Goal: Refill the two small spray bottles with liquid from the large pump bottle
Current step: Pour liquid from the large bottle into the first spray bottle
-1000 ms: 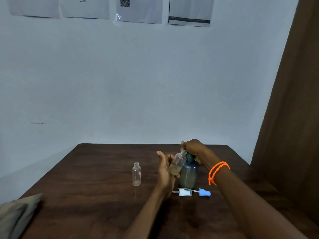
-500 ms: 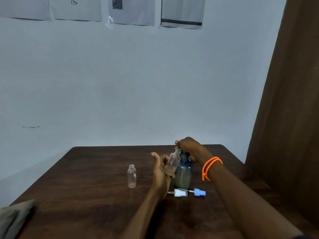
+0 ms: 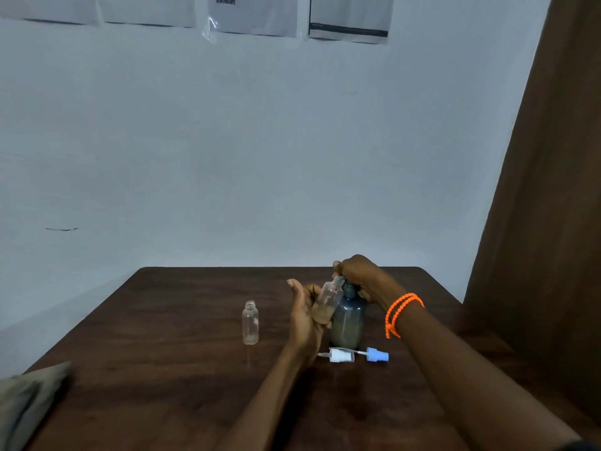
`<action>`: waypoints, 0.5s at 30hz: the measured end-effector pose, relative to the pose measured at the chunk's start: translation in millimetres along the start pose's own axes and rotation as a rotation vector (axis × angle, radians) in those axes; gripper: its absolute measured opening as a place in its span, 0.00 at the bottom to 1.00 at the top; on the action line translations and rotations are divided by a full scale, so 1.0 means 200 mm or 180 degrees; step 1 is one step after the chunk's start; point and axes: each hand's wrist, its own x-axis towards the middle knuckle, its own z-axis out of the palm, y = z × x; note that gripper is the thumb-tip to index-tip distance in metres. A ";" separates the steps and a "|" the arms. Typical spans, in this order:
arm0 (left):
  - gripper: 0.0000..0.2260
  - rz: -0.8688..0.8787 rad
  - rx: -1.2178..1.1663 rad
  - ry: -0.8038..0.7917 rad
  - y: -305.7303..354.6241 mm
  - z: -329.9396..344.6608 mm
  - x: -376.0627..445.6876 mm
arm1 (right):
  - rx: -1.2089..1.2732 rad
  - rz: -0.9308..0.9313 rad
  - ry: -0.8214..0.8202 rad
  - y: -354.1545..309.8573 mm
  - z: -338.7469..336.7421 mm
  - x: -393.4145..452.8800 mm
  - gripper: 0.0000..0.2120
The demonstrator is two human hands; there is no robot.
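**First small bottle under the pump, filling under way**

The right hand [image 3: 357, 275] sits on top of the big pump bottle [image 3: 347, 323], fingers folded down over the pump head. The head itself is covered, so how far it is pressed cannot be told. The left hand [image 3: 304, 315] is closed around the small bottle [image 3: 327, 304], holding it tilted with its open neck up against the spout, just below the right hand. A shallow layer of pale liquid shows in its bottom; judged from that, this bottle is only partly filled.

The second small bottle [image 3: 250, 323] stands upright and uncapped to the left of the left hand, apart from it, and looks empty. Two spray caps, one white [image 3: 341, 356] and one blue [image 3: 377, 355], lie on the table [image 3: 162, 320] just nearer the person than the pump bottle, below both hands.

Step in hand: filling the first of two bottles. The next move calls for steady presses with the neck kept tight under the spout; a slip there would likely spill liquid over the left hand.
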 end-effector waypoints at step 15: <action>0.31 -0.0014 -0.0070 0.0035 -0.02 -0.02 0.02 | 0.0281 0.0047 -0.0115 0.00 0.00 0.05 0.14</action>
